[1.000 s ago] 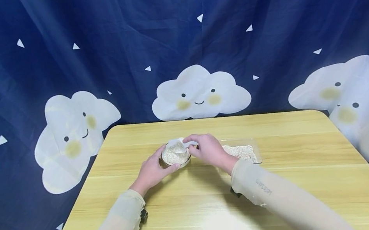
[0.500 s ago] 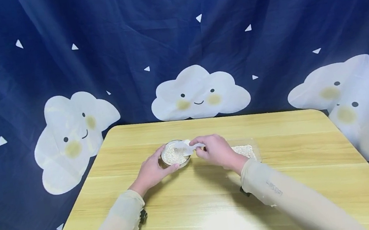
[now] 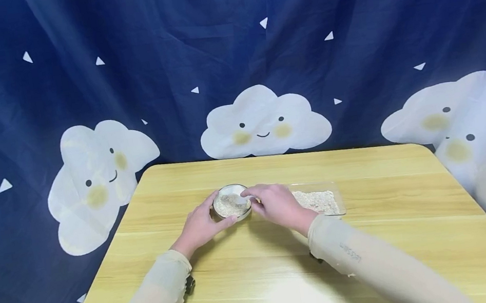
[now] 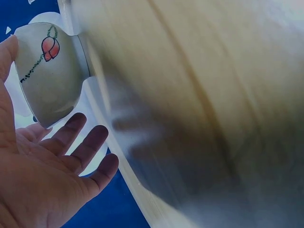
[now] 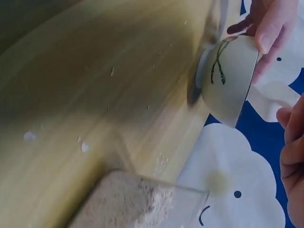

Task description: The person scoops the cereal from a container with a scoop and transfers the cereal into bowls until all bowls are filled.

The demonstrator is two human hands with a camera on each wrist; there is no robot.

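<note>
A white bowl (image 4: 54, 90) with a red and green painted flower stands on the table, filled with pale oat flakes (image 3: 227, 206). My left hand (image 3: 200, 227) grips the bowl at its rim, thumb on the near side and fingers on the far left side. My right hand (image 3: 277, 202) pinches the handle of a whitish translucent spoon (image 3: 243, 200) at the bowl's right side. The spoon's head is over or in the oats; how deep it sits I cannot tell. In the right wrist view, the spoon (image 5: 273, 98) shows beyond the bowl's rim.
Right of the bowl lies a clear rectangular container (image 3: 340, 199) with more oats (image 3: 317, 201), partly behind my right hand. Loose flakes (image 5: 84, 147) are scattered on the wooden table (image 3: 243, 286). A blue curtain (image 3: 217, 31) with white clouds hangs behind the table.
The right hand and spoon drew back to the right, then returned left towards the middle of the bowl. My left hand has kept its hold on the bowl.
</note>
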